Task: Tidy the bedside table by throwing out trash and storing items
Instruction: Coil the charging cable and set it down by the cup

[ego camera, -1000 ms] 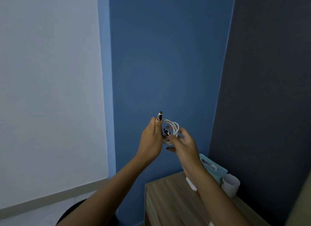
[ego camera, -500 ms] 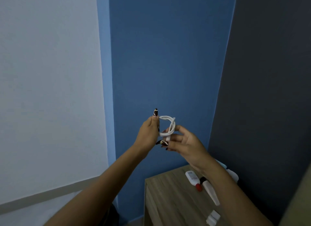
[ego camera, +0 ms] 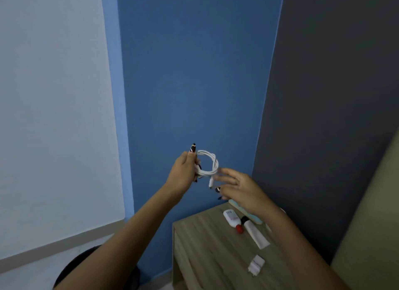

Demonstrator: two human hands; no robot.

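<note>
on the table (ego camera: 203, 251), white bottle (ego camera: 232, 219), label (ego camera: 230, 214) illegible

Left: flat off-white wall (ego camera: 54, 95), grey skirting band (ego camera: 54, 244) at its foot, pale floor (ego camera: 28, 276) below. Far centre: matt mid-blue wall (ego camera: 194, 74), with a lighter blue vertical edge (ego camera: 113, 74) on its left. Right: dark grey wall (ego camera: 334, 95). Near right: grey-brown wood-grain bedside table (ego camera: 205, 246) in the corner, and a beige panel (ego camera: 371, 225) at the right edge. Light soft and even.

place: home bedroom | evidence: wooden bedside table (ego camera: 205, 246), blue painted walls (ego camera: 194, 74), toiletry bottle (ego camera: 231, 219), tube (ego camera: 257, 235), charger plug (ego camera: 256, 265)
</note>
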